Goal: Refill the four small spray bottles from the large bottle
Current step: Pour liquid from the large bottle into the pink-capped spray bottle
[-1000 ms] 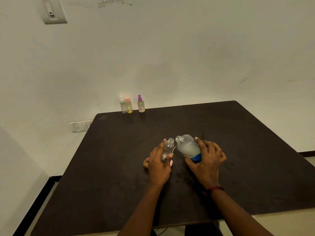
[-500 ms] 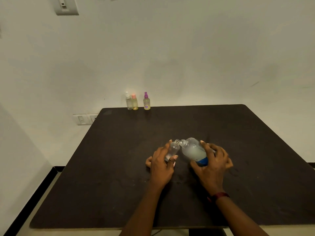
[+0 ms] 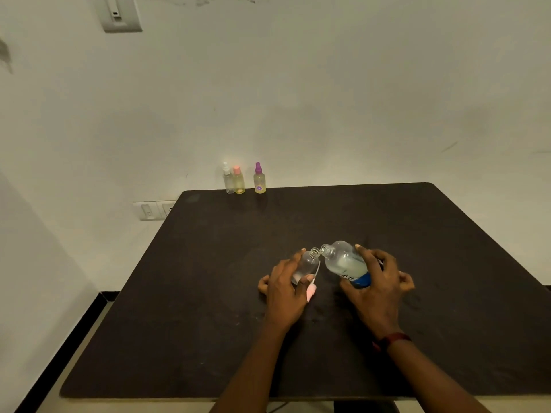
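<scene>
My left hand (image 3: 285, 290) grips a small clear spray bottle (image 3: 307, 263) with its cap off, tilted to the right. A pink spray cap with its white tube (image 3: 311, 289) is tucked in the same hand's fingers. My right hand (image 3: 374, 286) holds the large clear bottle (image 3: 344, 262) with a blue label, tipped left so its open mouth touches the small bottle's mouth. Pale liquid lies in the large bottle. Three capped small spray bottles stand at the table's far edge: a white-capped one (image 3: 228, 181), a pink-capped one (image 3: 238, 181) and a purple-capped one (image 3: 259, 180).
The dark square table (image 3: 208, 293) stands against a white wall. Wall sockets (image 3: 150, 210) sit left of the table's far corner. A switch plate (image 3: 119, 13) hangs high on the wall. The floor drops away at the left.
The large bottle has tipped further left and its mouth has met the small bottle's mouth. The small bottle leans more to the right. The camera view has shifted slightly.
</scene>
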